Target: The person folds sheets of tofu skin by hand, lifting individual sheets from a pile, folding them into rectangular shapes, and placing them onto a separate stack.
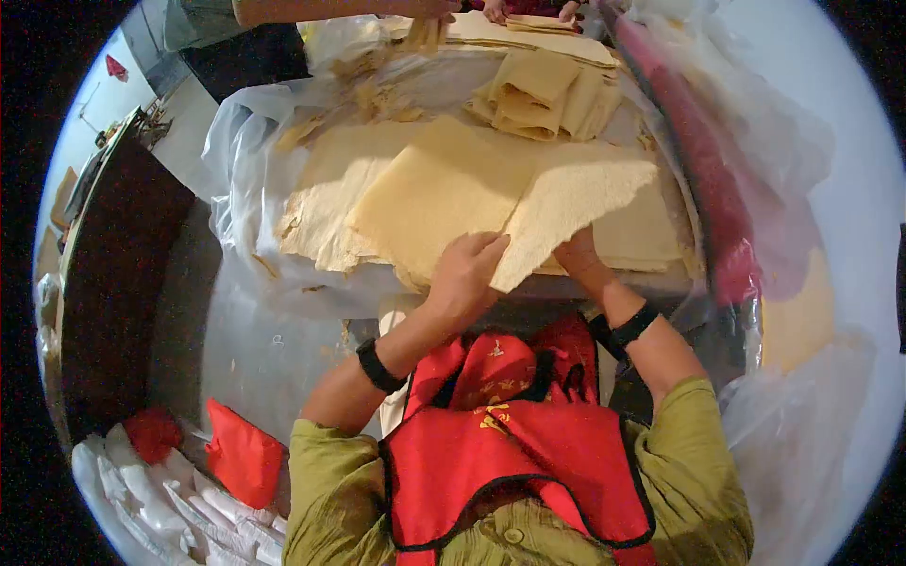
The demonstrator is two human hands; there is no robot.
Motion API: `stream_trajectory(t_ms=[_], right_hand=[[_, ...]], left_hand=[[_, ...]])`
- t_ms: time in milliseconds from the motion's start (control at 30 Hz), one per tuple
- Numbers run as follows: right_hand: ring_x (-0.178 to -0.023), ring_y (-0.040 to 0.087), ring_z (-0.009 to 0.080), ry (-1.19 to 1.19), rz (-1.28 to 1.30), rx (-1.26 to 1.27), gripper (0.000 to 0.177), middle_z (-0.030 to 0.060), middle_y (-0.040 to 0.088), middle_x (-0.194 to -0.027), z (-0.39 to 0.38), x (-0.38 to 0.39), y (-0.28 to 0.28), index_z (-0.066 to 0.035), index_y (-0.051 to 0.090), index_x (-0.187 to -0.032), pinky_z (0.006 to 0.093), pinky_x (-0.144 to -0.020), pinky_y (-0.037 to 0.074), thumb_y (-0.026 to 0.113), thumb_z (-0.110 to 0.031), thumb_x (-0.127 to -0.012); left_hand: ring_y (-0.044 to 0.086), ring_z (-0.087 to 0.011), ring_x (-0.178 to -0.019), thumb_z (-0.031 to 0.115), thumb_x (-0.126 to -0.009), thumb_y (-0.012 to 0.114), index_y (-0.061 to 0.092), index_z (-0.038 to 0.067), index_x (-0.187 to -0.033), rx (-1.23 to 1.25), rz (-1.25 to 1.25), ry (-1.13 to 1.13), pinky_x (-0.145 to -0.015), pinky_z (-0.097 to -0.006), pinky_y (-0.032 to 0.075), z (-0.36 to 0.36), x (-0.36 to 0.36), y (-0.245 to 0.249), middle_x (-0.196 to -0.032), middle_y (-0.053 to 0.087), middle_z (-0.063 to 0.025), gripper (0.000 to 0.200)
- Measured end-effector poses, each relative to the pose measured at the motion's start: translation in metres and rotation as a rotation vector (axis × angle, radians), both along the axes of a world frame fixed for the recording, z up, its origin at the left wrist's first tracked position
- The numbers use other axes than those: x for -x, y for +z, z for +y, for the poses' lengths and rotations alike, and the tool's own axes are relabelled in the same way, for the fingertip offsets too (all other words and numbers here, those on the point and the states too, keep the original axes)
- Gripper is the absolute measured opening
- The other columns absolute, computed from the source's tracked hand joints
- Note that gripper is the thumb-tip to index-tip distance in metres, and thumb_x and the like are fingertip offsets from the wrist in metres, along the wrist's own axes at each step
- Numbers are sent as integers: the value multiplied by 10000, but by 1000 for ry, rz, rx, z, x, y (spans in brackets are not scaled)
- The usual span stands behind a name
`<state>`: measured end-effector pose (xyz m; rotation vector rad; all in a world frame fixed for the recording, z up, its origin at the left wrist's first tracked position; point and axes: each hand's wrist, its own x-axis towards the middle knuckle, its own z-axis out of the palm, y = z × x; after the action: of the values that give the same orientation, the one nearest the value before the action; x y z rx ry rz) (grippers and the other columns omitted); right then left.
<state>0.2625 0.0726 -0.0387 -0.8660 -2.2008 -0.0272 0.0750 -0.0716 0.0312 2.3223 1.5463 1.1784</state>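
Cabinet point(123, 283), dark: stood at far left. White bundles point(160, 505): lay at lower left, a red bag point(247, 455) against them. Plastic point(236, 160), clear: hung in folds over the left end of the bench point(651, 283). Stack point(321, 208) of yellow sheets, ragged at the left edge: lay on the bench. Co-worker's hand point(436, 9): was at the top, with yellow strips below it. Sheet point(439, 184), yellow: lay on the stack at centre, its right flap raised. Left hand point(472, 269): rested at the sheet's near edge by the crease, fingers bent; whether it pinched could not be told. Folded sheets point(543, 94): lay beyond the flap. Right hand point(578, 250): reached under the flap, fingers hidden; its grip could not be told. Red roll point(713, 179), plastic-wrapped: ran along the bench's right side.
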Motion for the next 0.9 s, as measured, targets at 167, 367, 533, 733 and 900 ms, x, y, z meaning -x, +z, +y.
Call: stream_trajectory(t_ms=[167,367,533,733,900], right_hand=[[-997,496,333,76,151,118,292,150,559,-1023,-16,9,16,-40,521,-1046,373,-875,392,500,-164,-783],[-1012,502,303,187,503,623,286,143,551,-1048,3,7,-20,-27,486,-1076,353,-880,399,457,-164,-827],[-1037,492,323,66,280,372,332,177,502,-1123,-22,11,31,-1,425,-1154,366,-896,390,444,-118,-843],[-1079,462,356,60,248,289,435,215,427,-1220,-36,25,49,-16,339,-1256,383,-918,373,447,-121,-848],[-1098,438,373,48,128,205,449,214,412,-1240,-41,39,44,-23,359,-1249,403,-929,355,447,-214,-853]], left_hand=[[189,-359,-1277,501,-586,687,285,14,-1284,-111,123,78,-1007,-558,95,-43,24,-33,-1360,249,-187,941],[145,-355,-1295,512,-623,654,246,1,-1298,82,194,318,-1014,-548,77,-46,59,-68,-1379,204,-200,940],[203,-343,-1277,403,-723,603,350,31,-1258,57,442,381,-1004,-556,110,-17,50,-71,-1350,263,-200,699],[275,-348,-1240,476,-697,613,358,6,-1255,26,152,208,-990,-570,112,-24,22,-38,-1308,319,-220,772],[567,-211,-902,180,-753,637,431,-32,-1175,81,-721,149,-789,-294,443,-8,-8,-2,-983,580,-154,515]])
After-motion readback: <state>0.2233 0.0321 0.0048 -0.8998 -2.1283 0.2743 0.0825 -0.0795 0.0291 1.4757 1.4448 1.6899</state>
